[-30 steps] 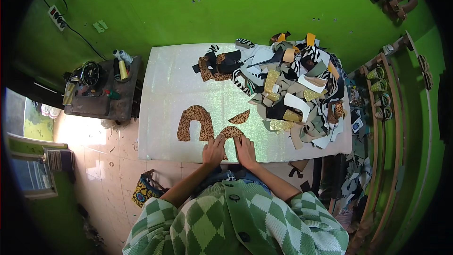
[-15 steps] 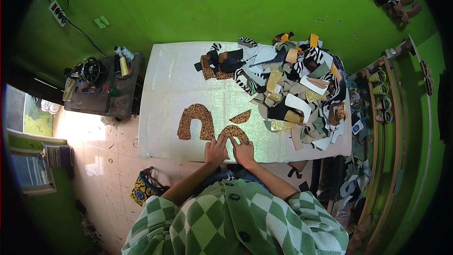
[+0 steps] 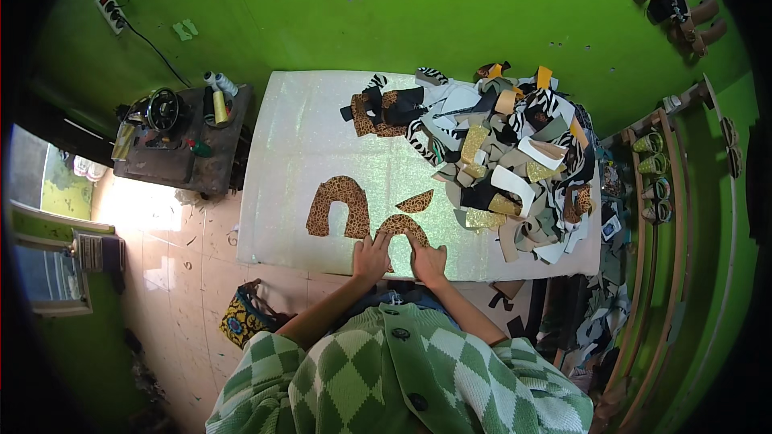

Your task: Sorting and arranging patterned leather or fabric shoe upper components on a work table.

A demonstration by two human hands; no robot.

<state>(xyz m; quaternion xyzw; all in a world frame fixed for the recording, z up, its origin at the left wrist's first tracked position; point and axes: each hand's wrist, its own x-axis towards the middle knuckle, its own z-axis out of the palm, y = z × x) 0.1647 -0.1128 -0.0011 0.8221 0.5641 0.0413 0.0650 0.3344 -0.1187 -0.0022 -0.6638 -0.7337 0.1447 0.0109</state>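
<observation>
At the near edge of the table, both hands are on an arched leopard-print piece (image 3: 404, 223), which looks like fabric or soft sheet material. My left hand (image 3: 371, 259) has its fingers closed on the left end, and my right hand (image 3: 429, 262) grips the right end. The fingers partly cover both ends. Just left of my left hand lies a larger U-shaped leopard-print piece (image 3: 328, 193), its opening toward me. A small pointed leopard-print scrap (image 3: 416, 202) rests beyond the arch. Some brown print shows beside my left hand, mostly hidden.
A big heap of mixed offcuts (image 3: 515, 169) covers the right of the pale shiny table (image 3: 277, 145). At left stands a sewing machine (image 3: 163, 112) with thread spools (image 3: 219, 104). Sandals sit on a wooden rack (image 3: 635, 273) at right. A patterned bag (image 3: 245, 317) lies below the table.
My right hand has shifted slightly right, its fingers now at the arch's right end. More of the arch is uncovered. The whole view has moved a little.
</observation>
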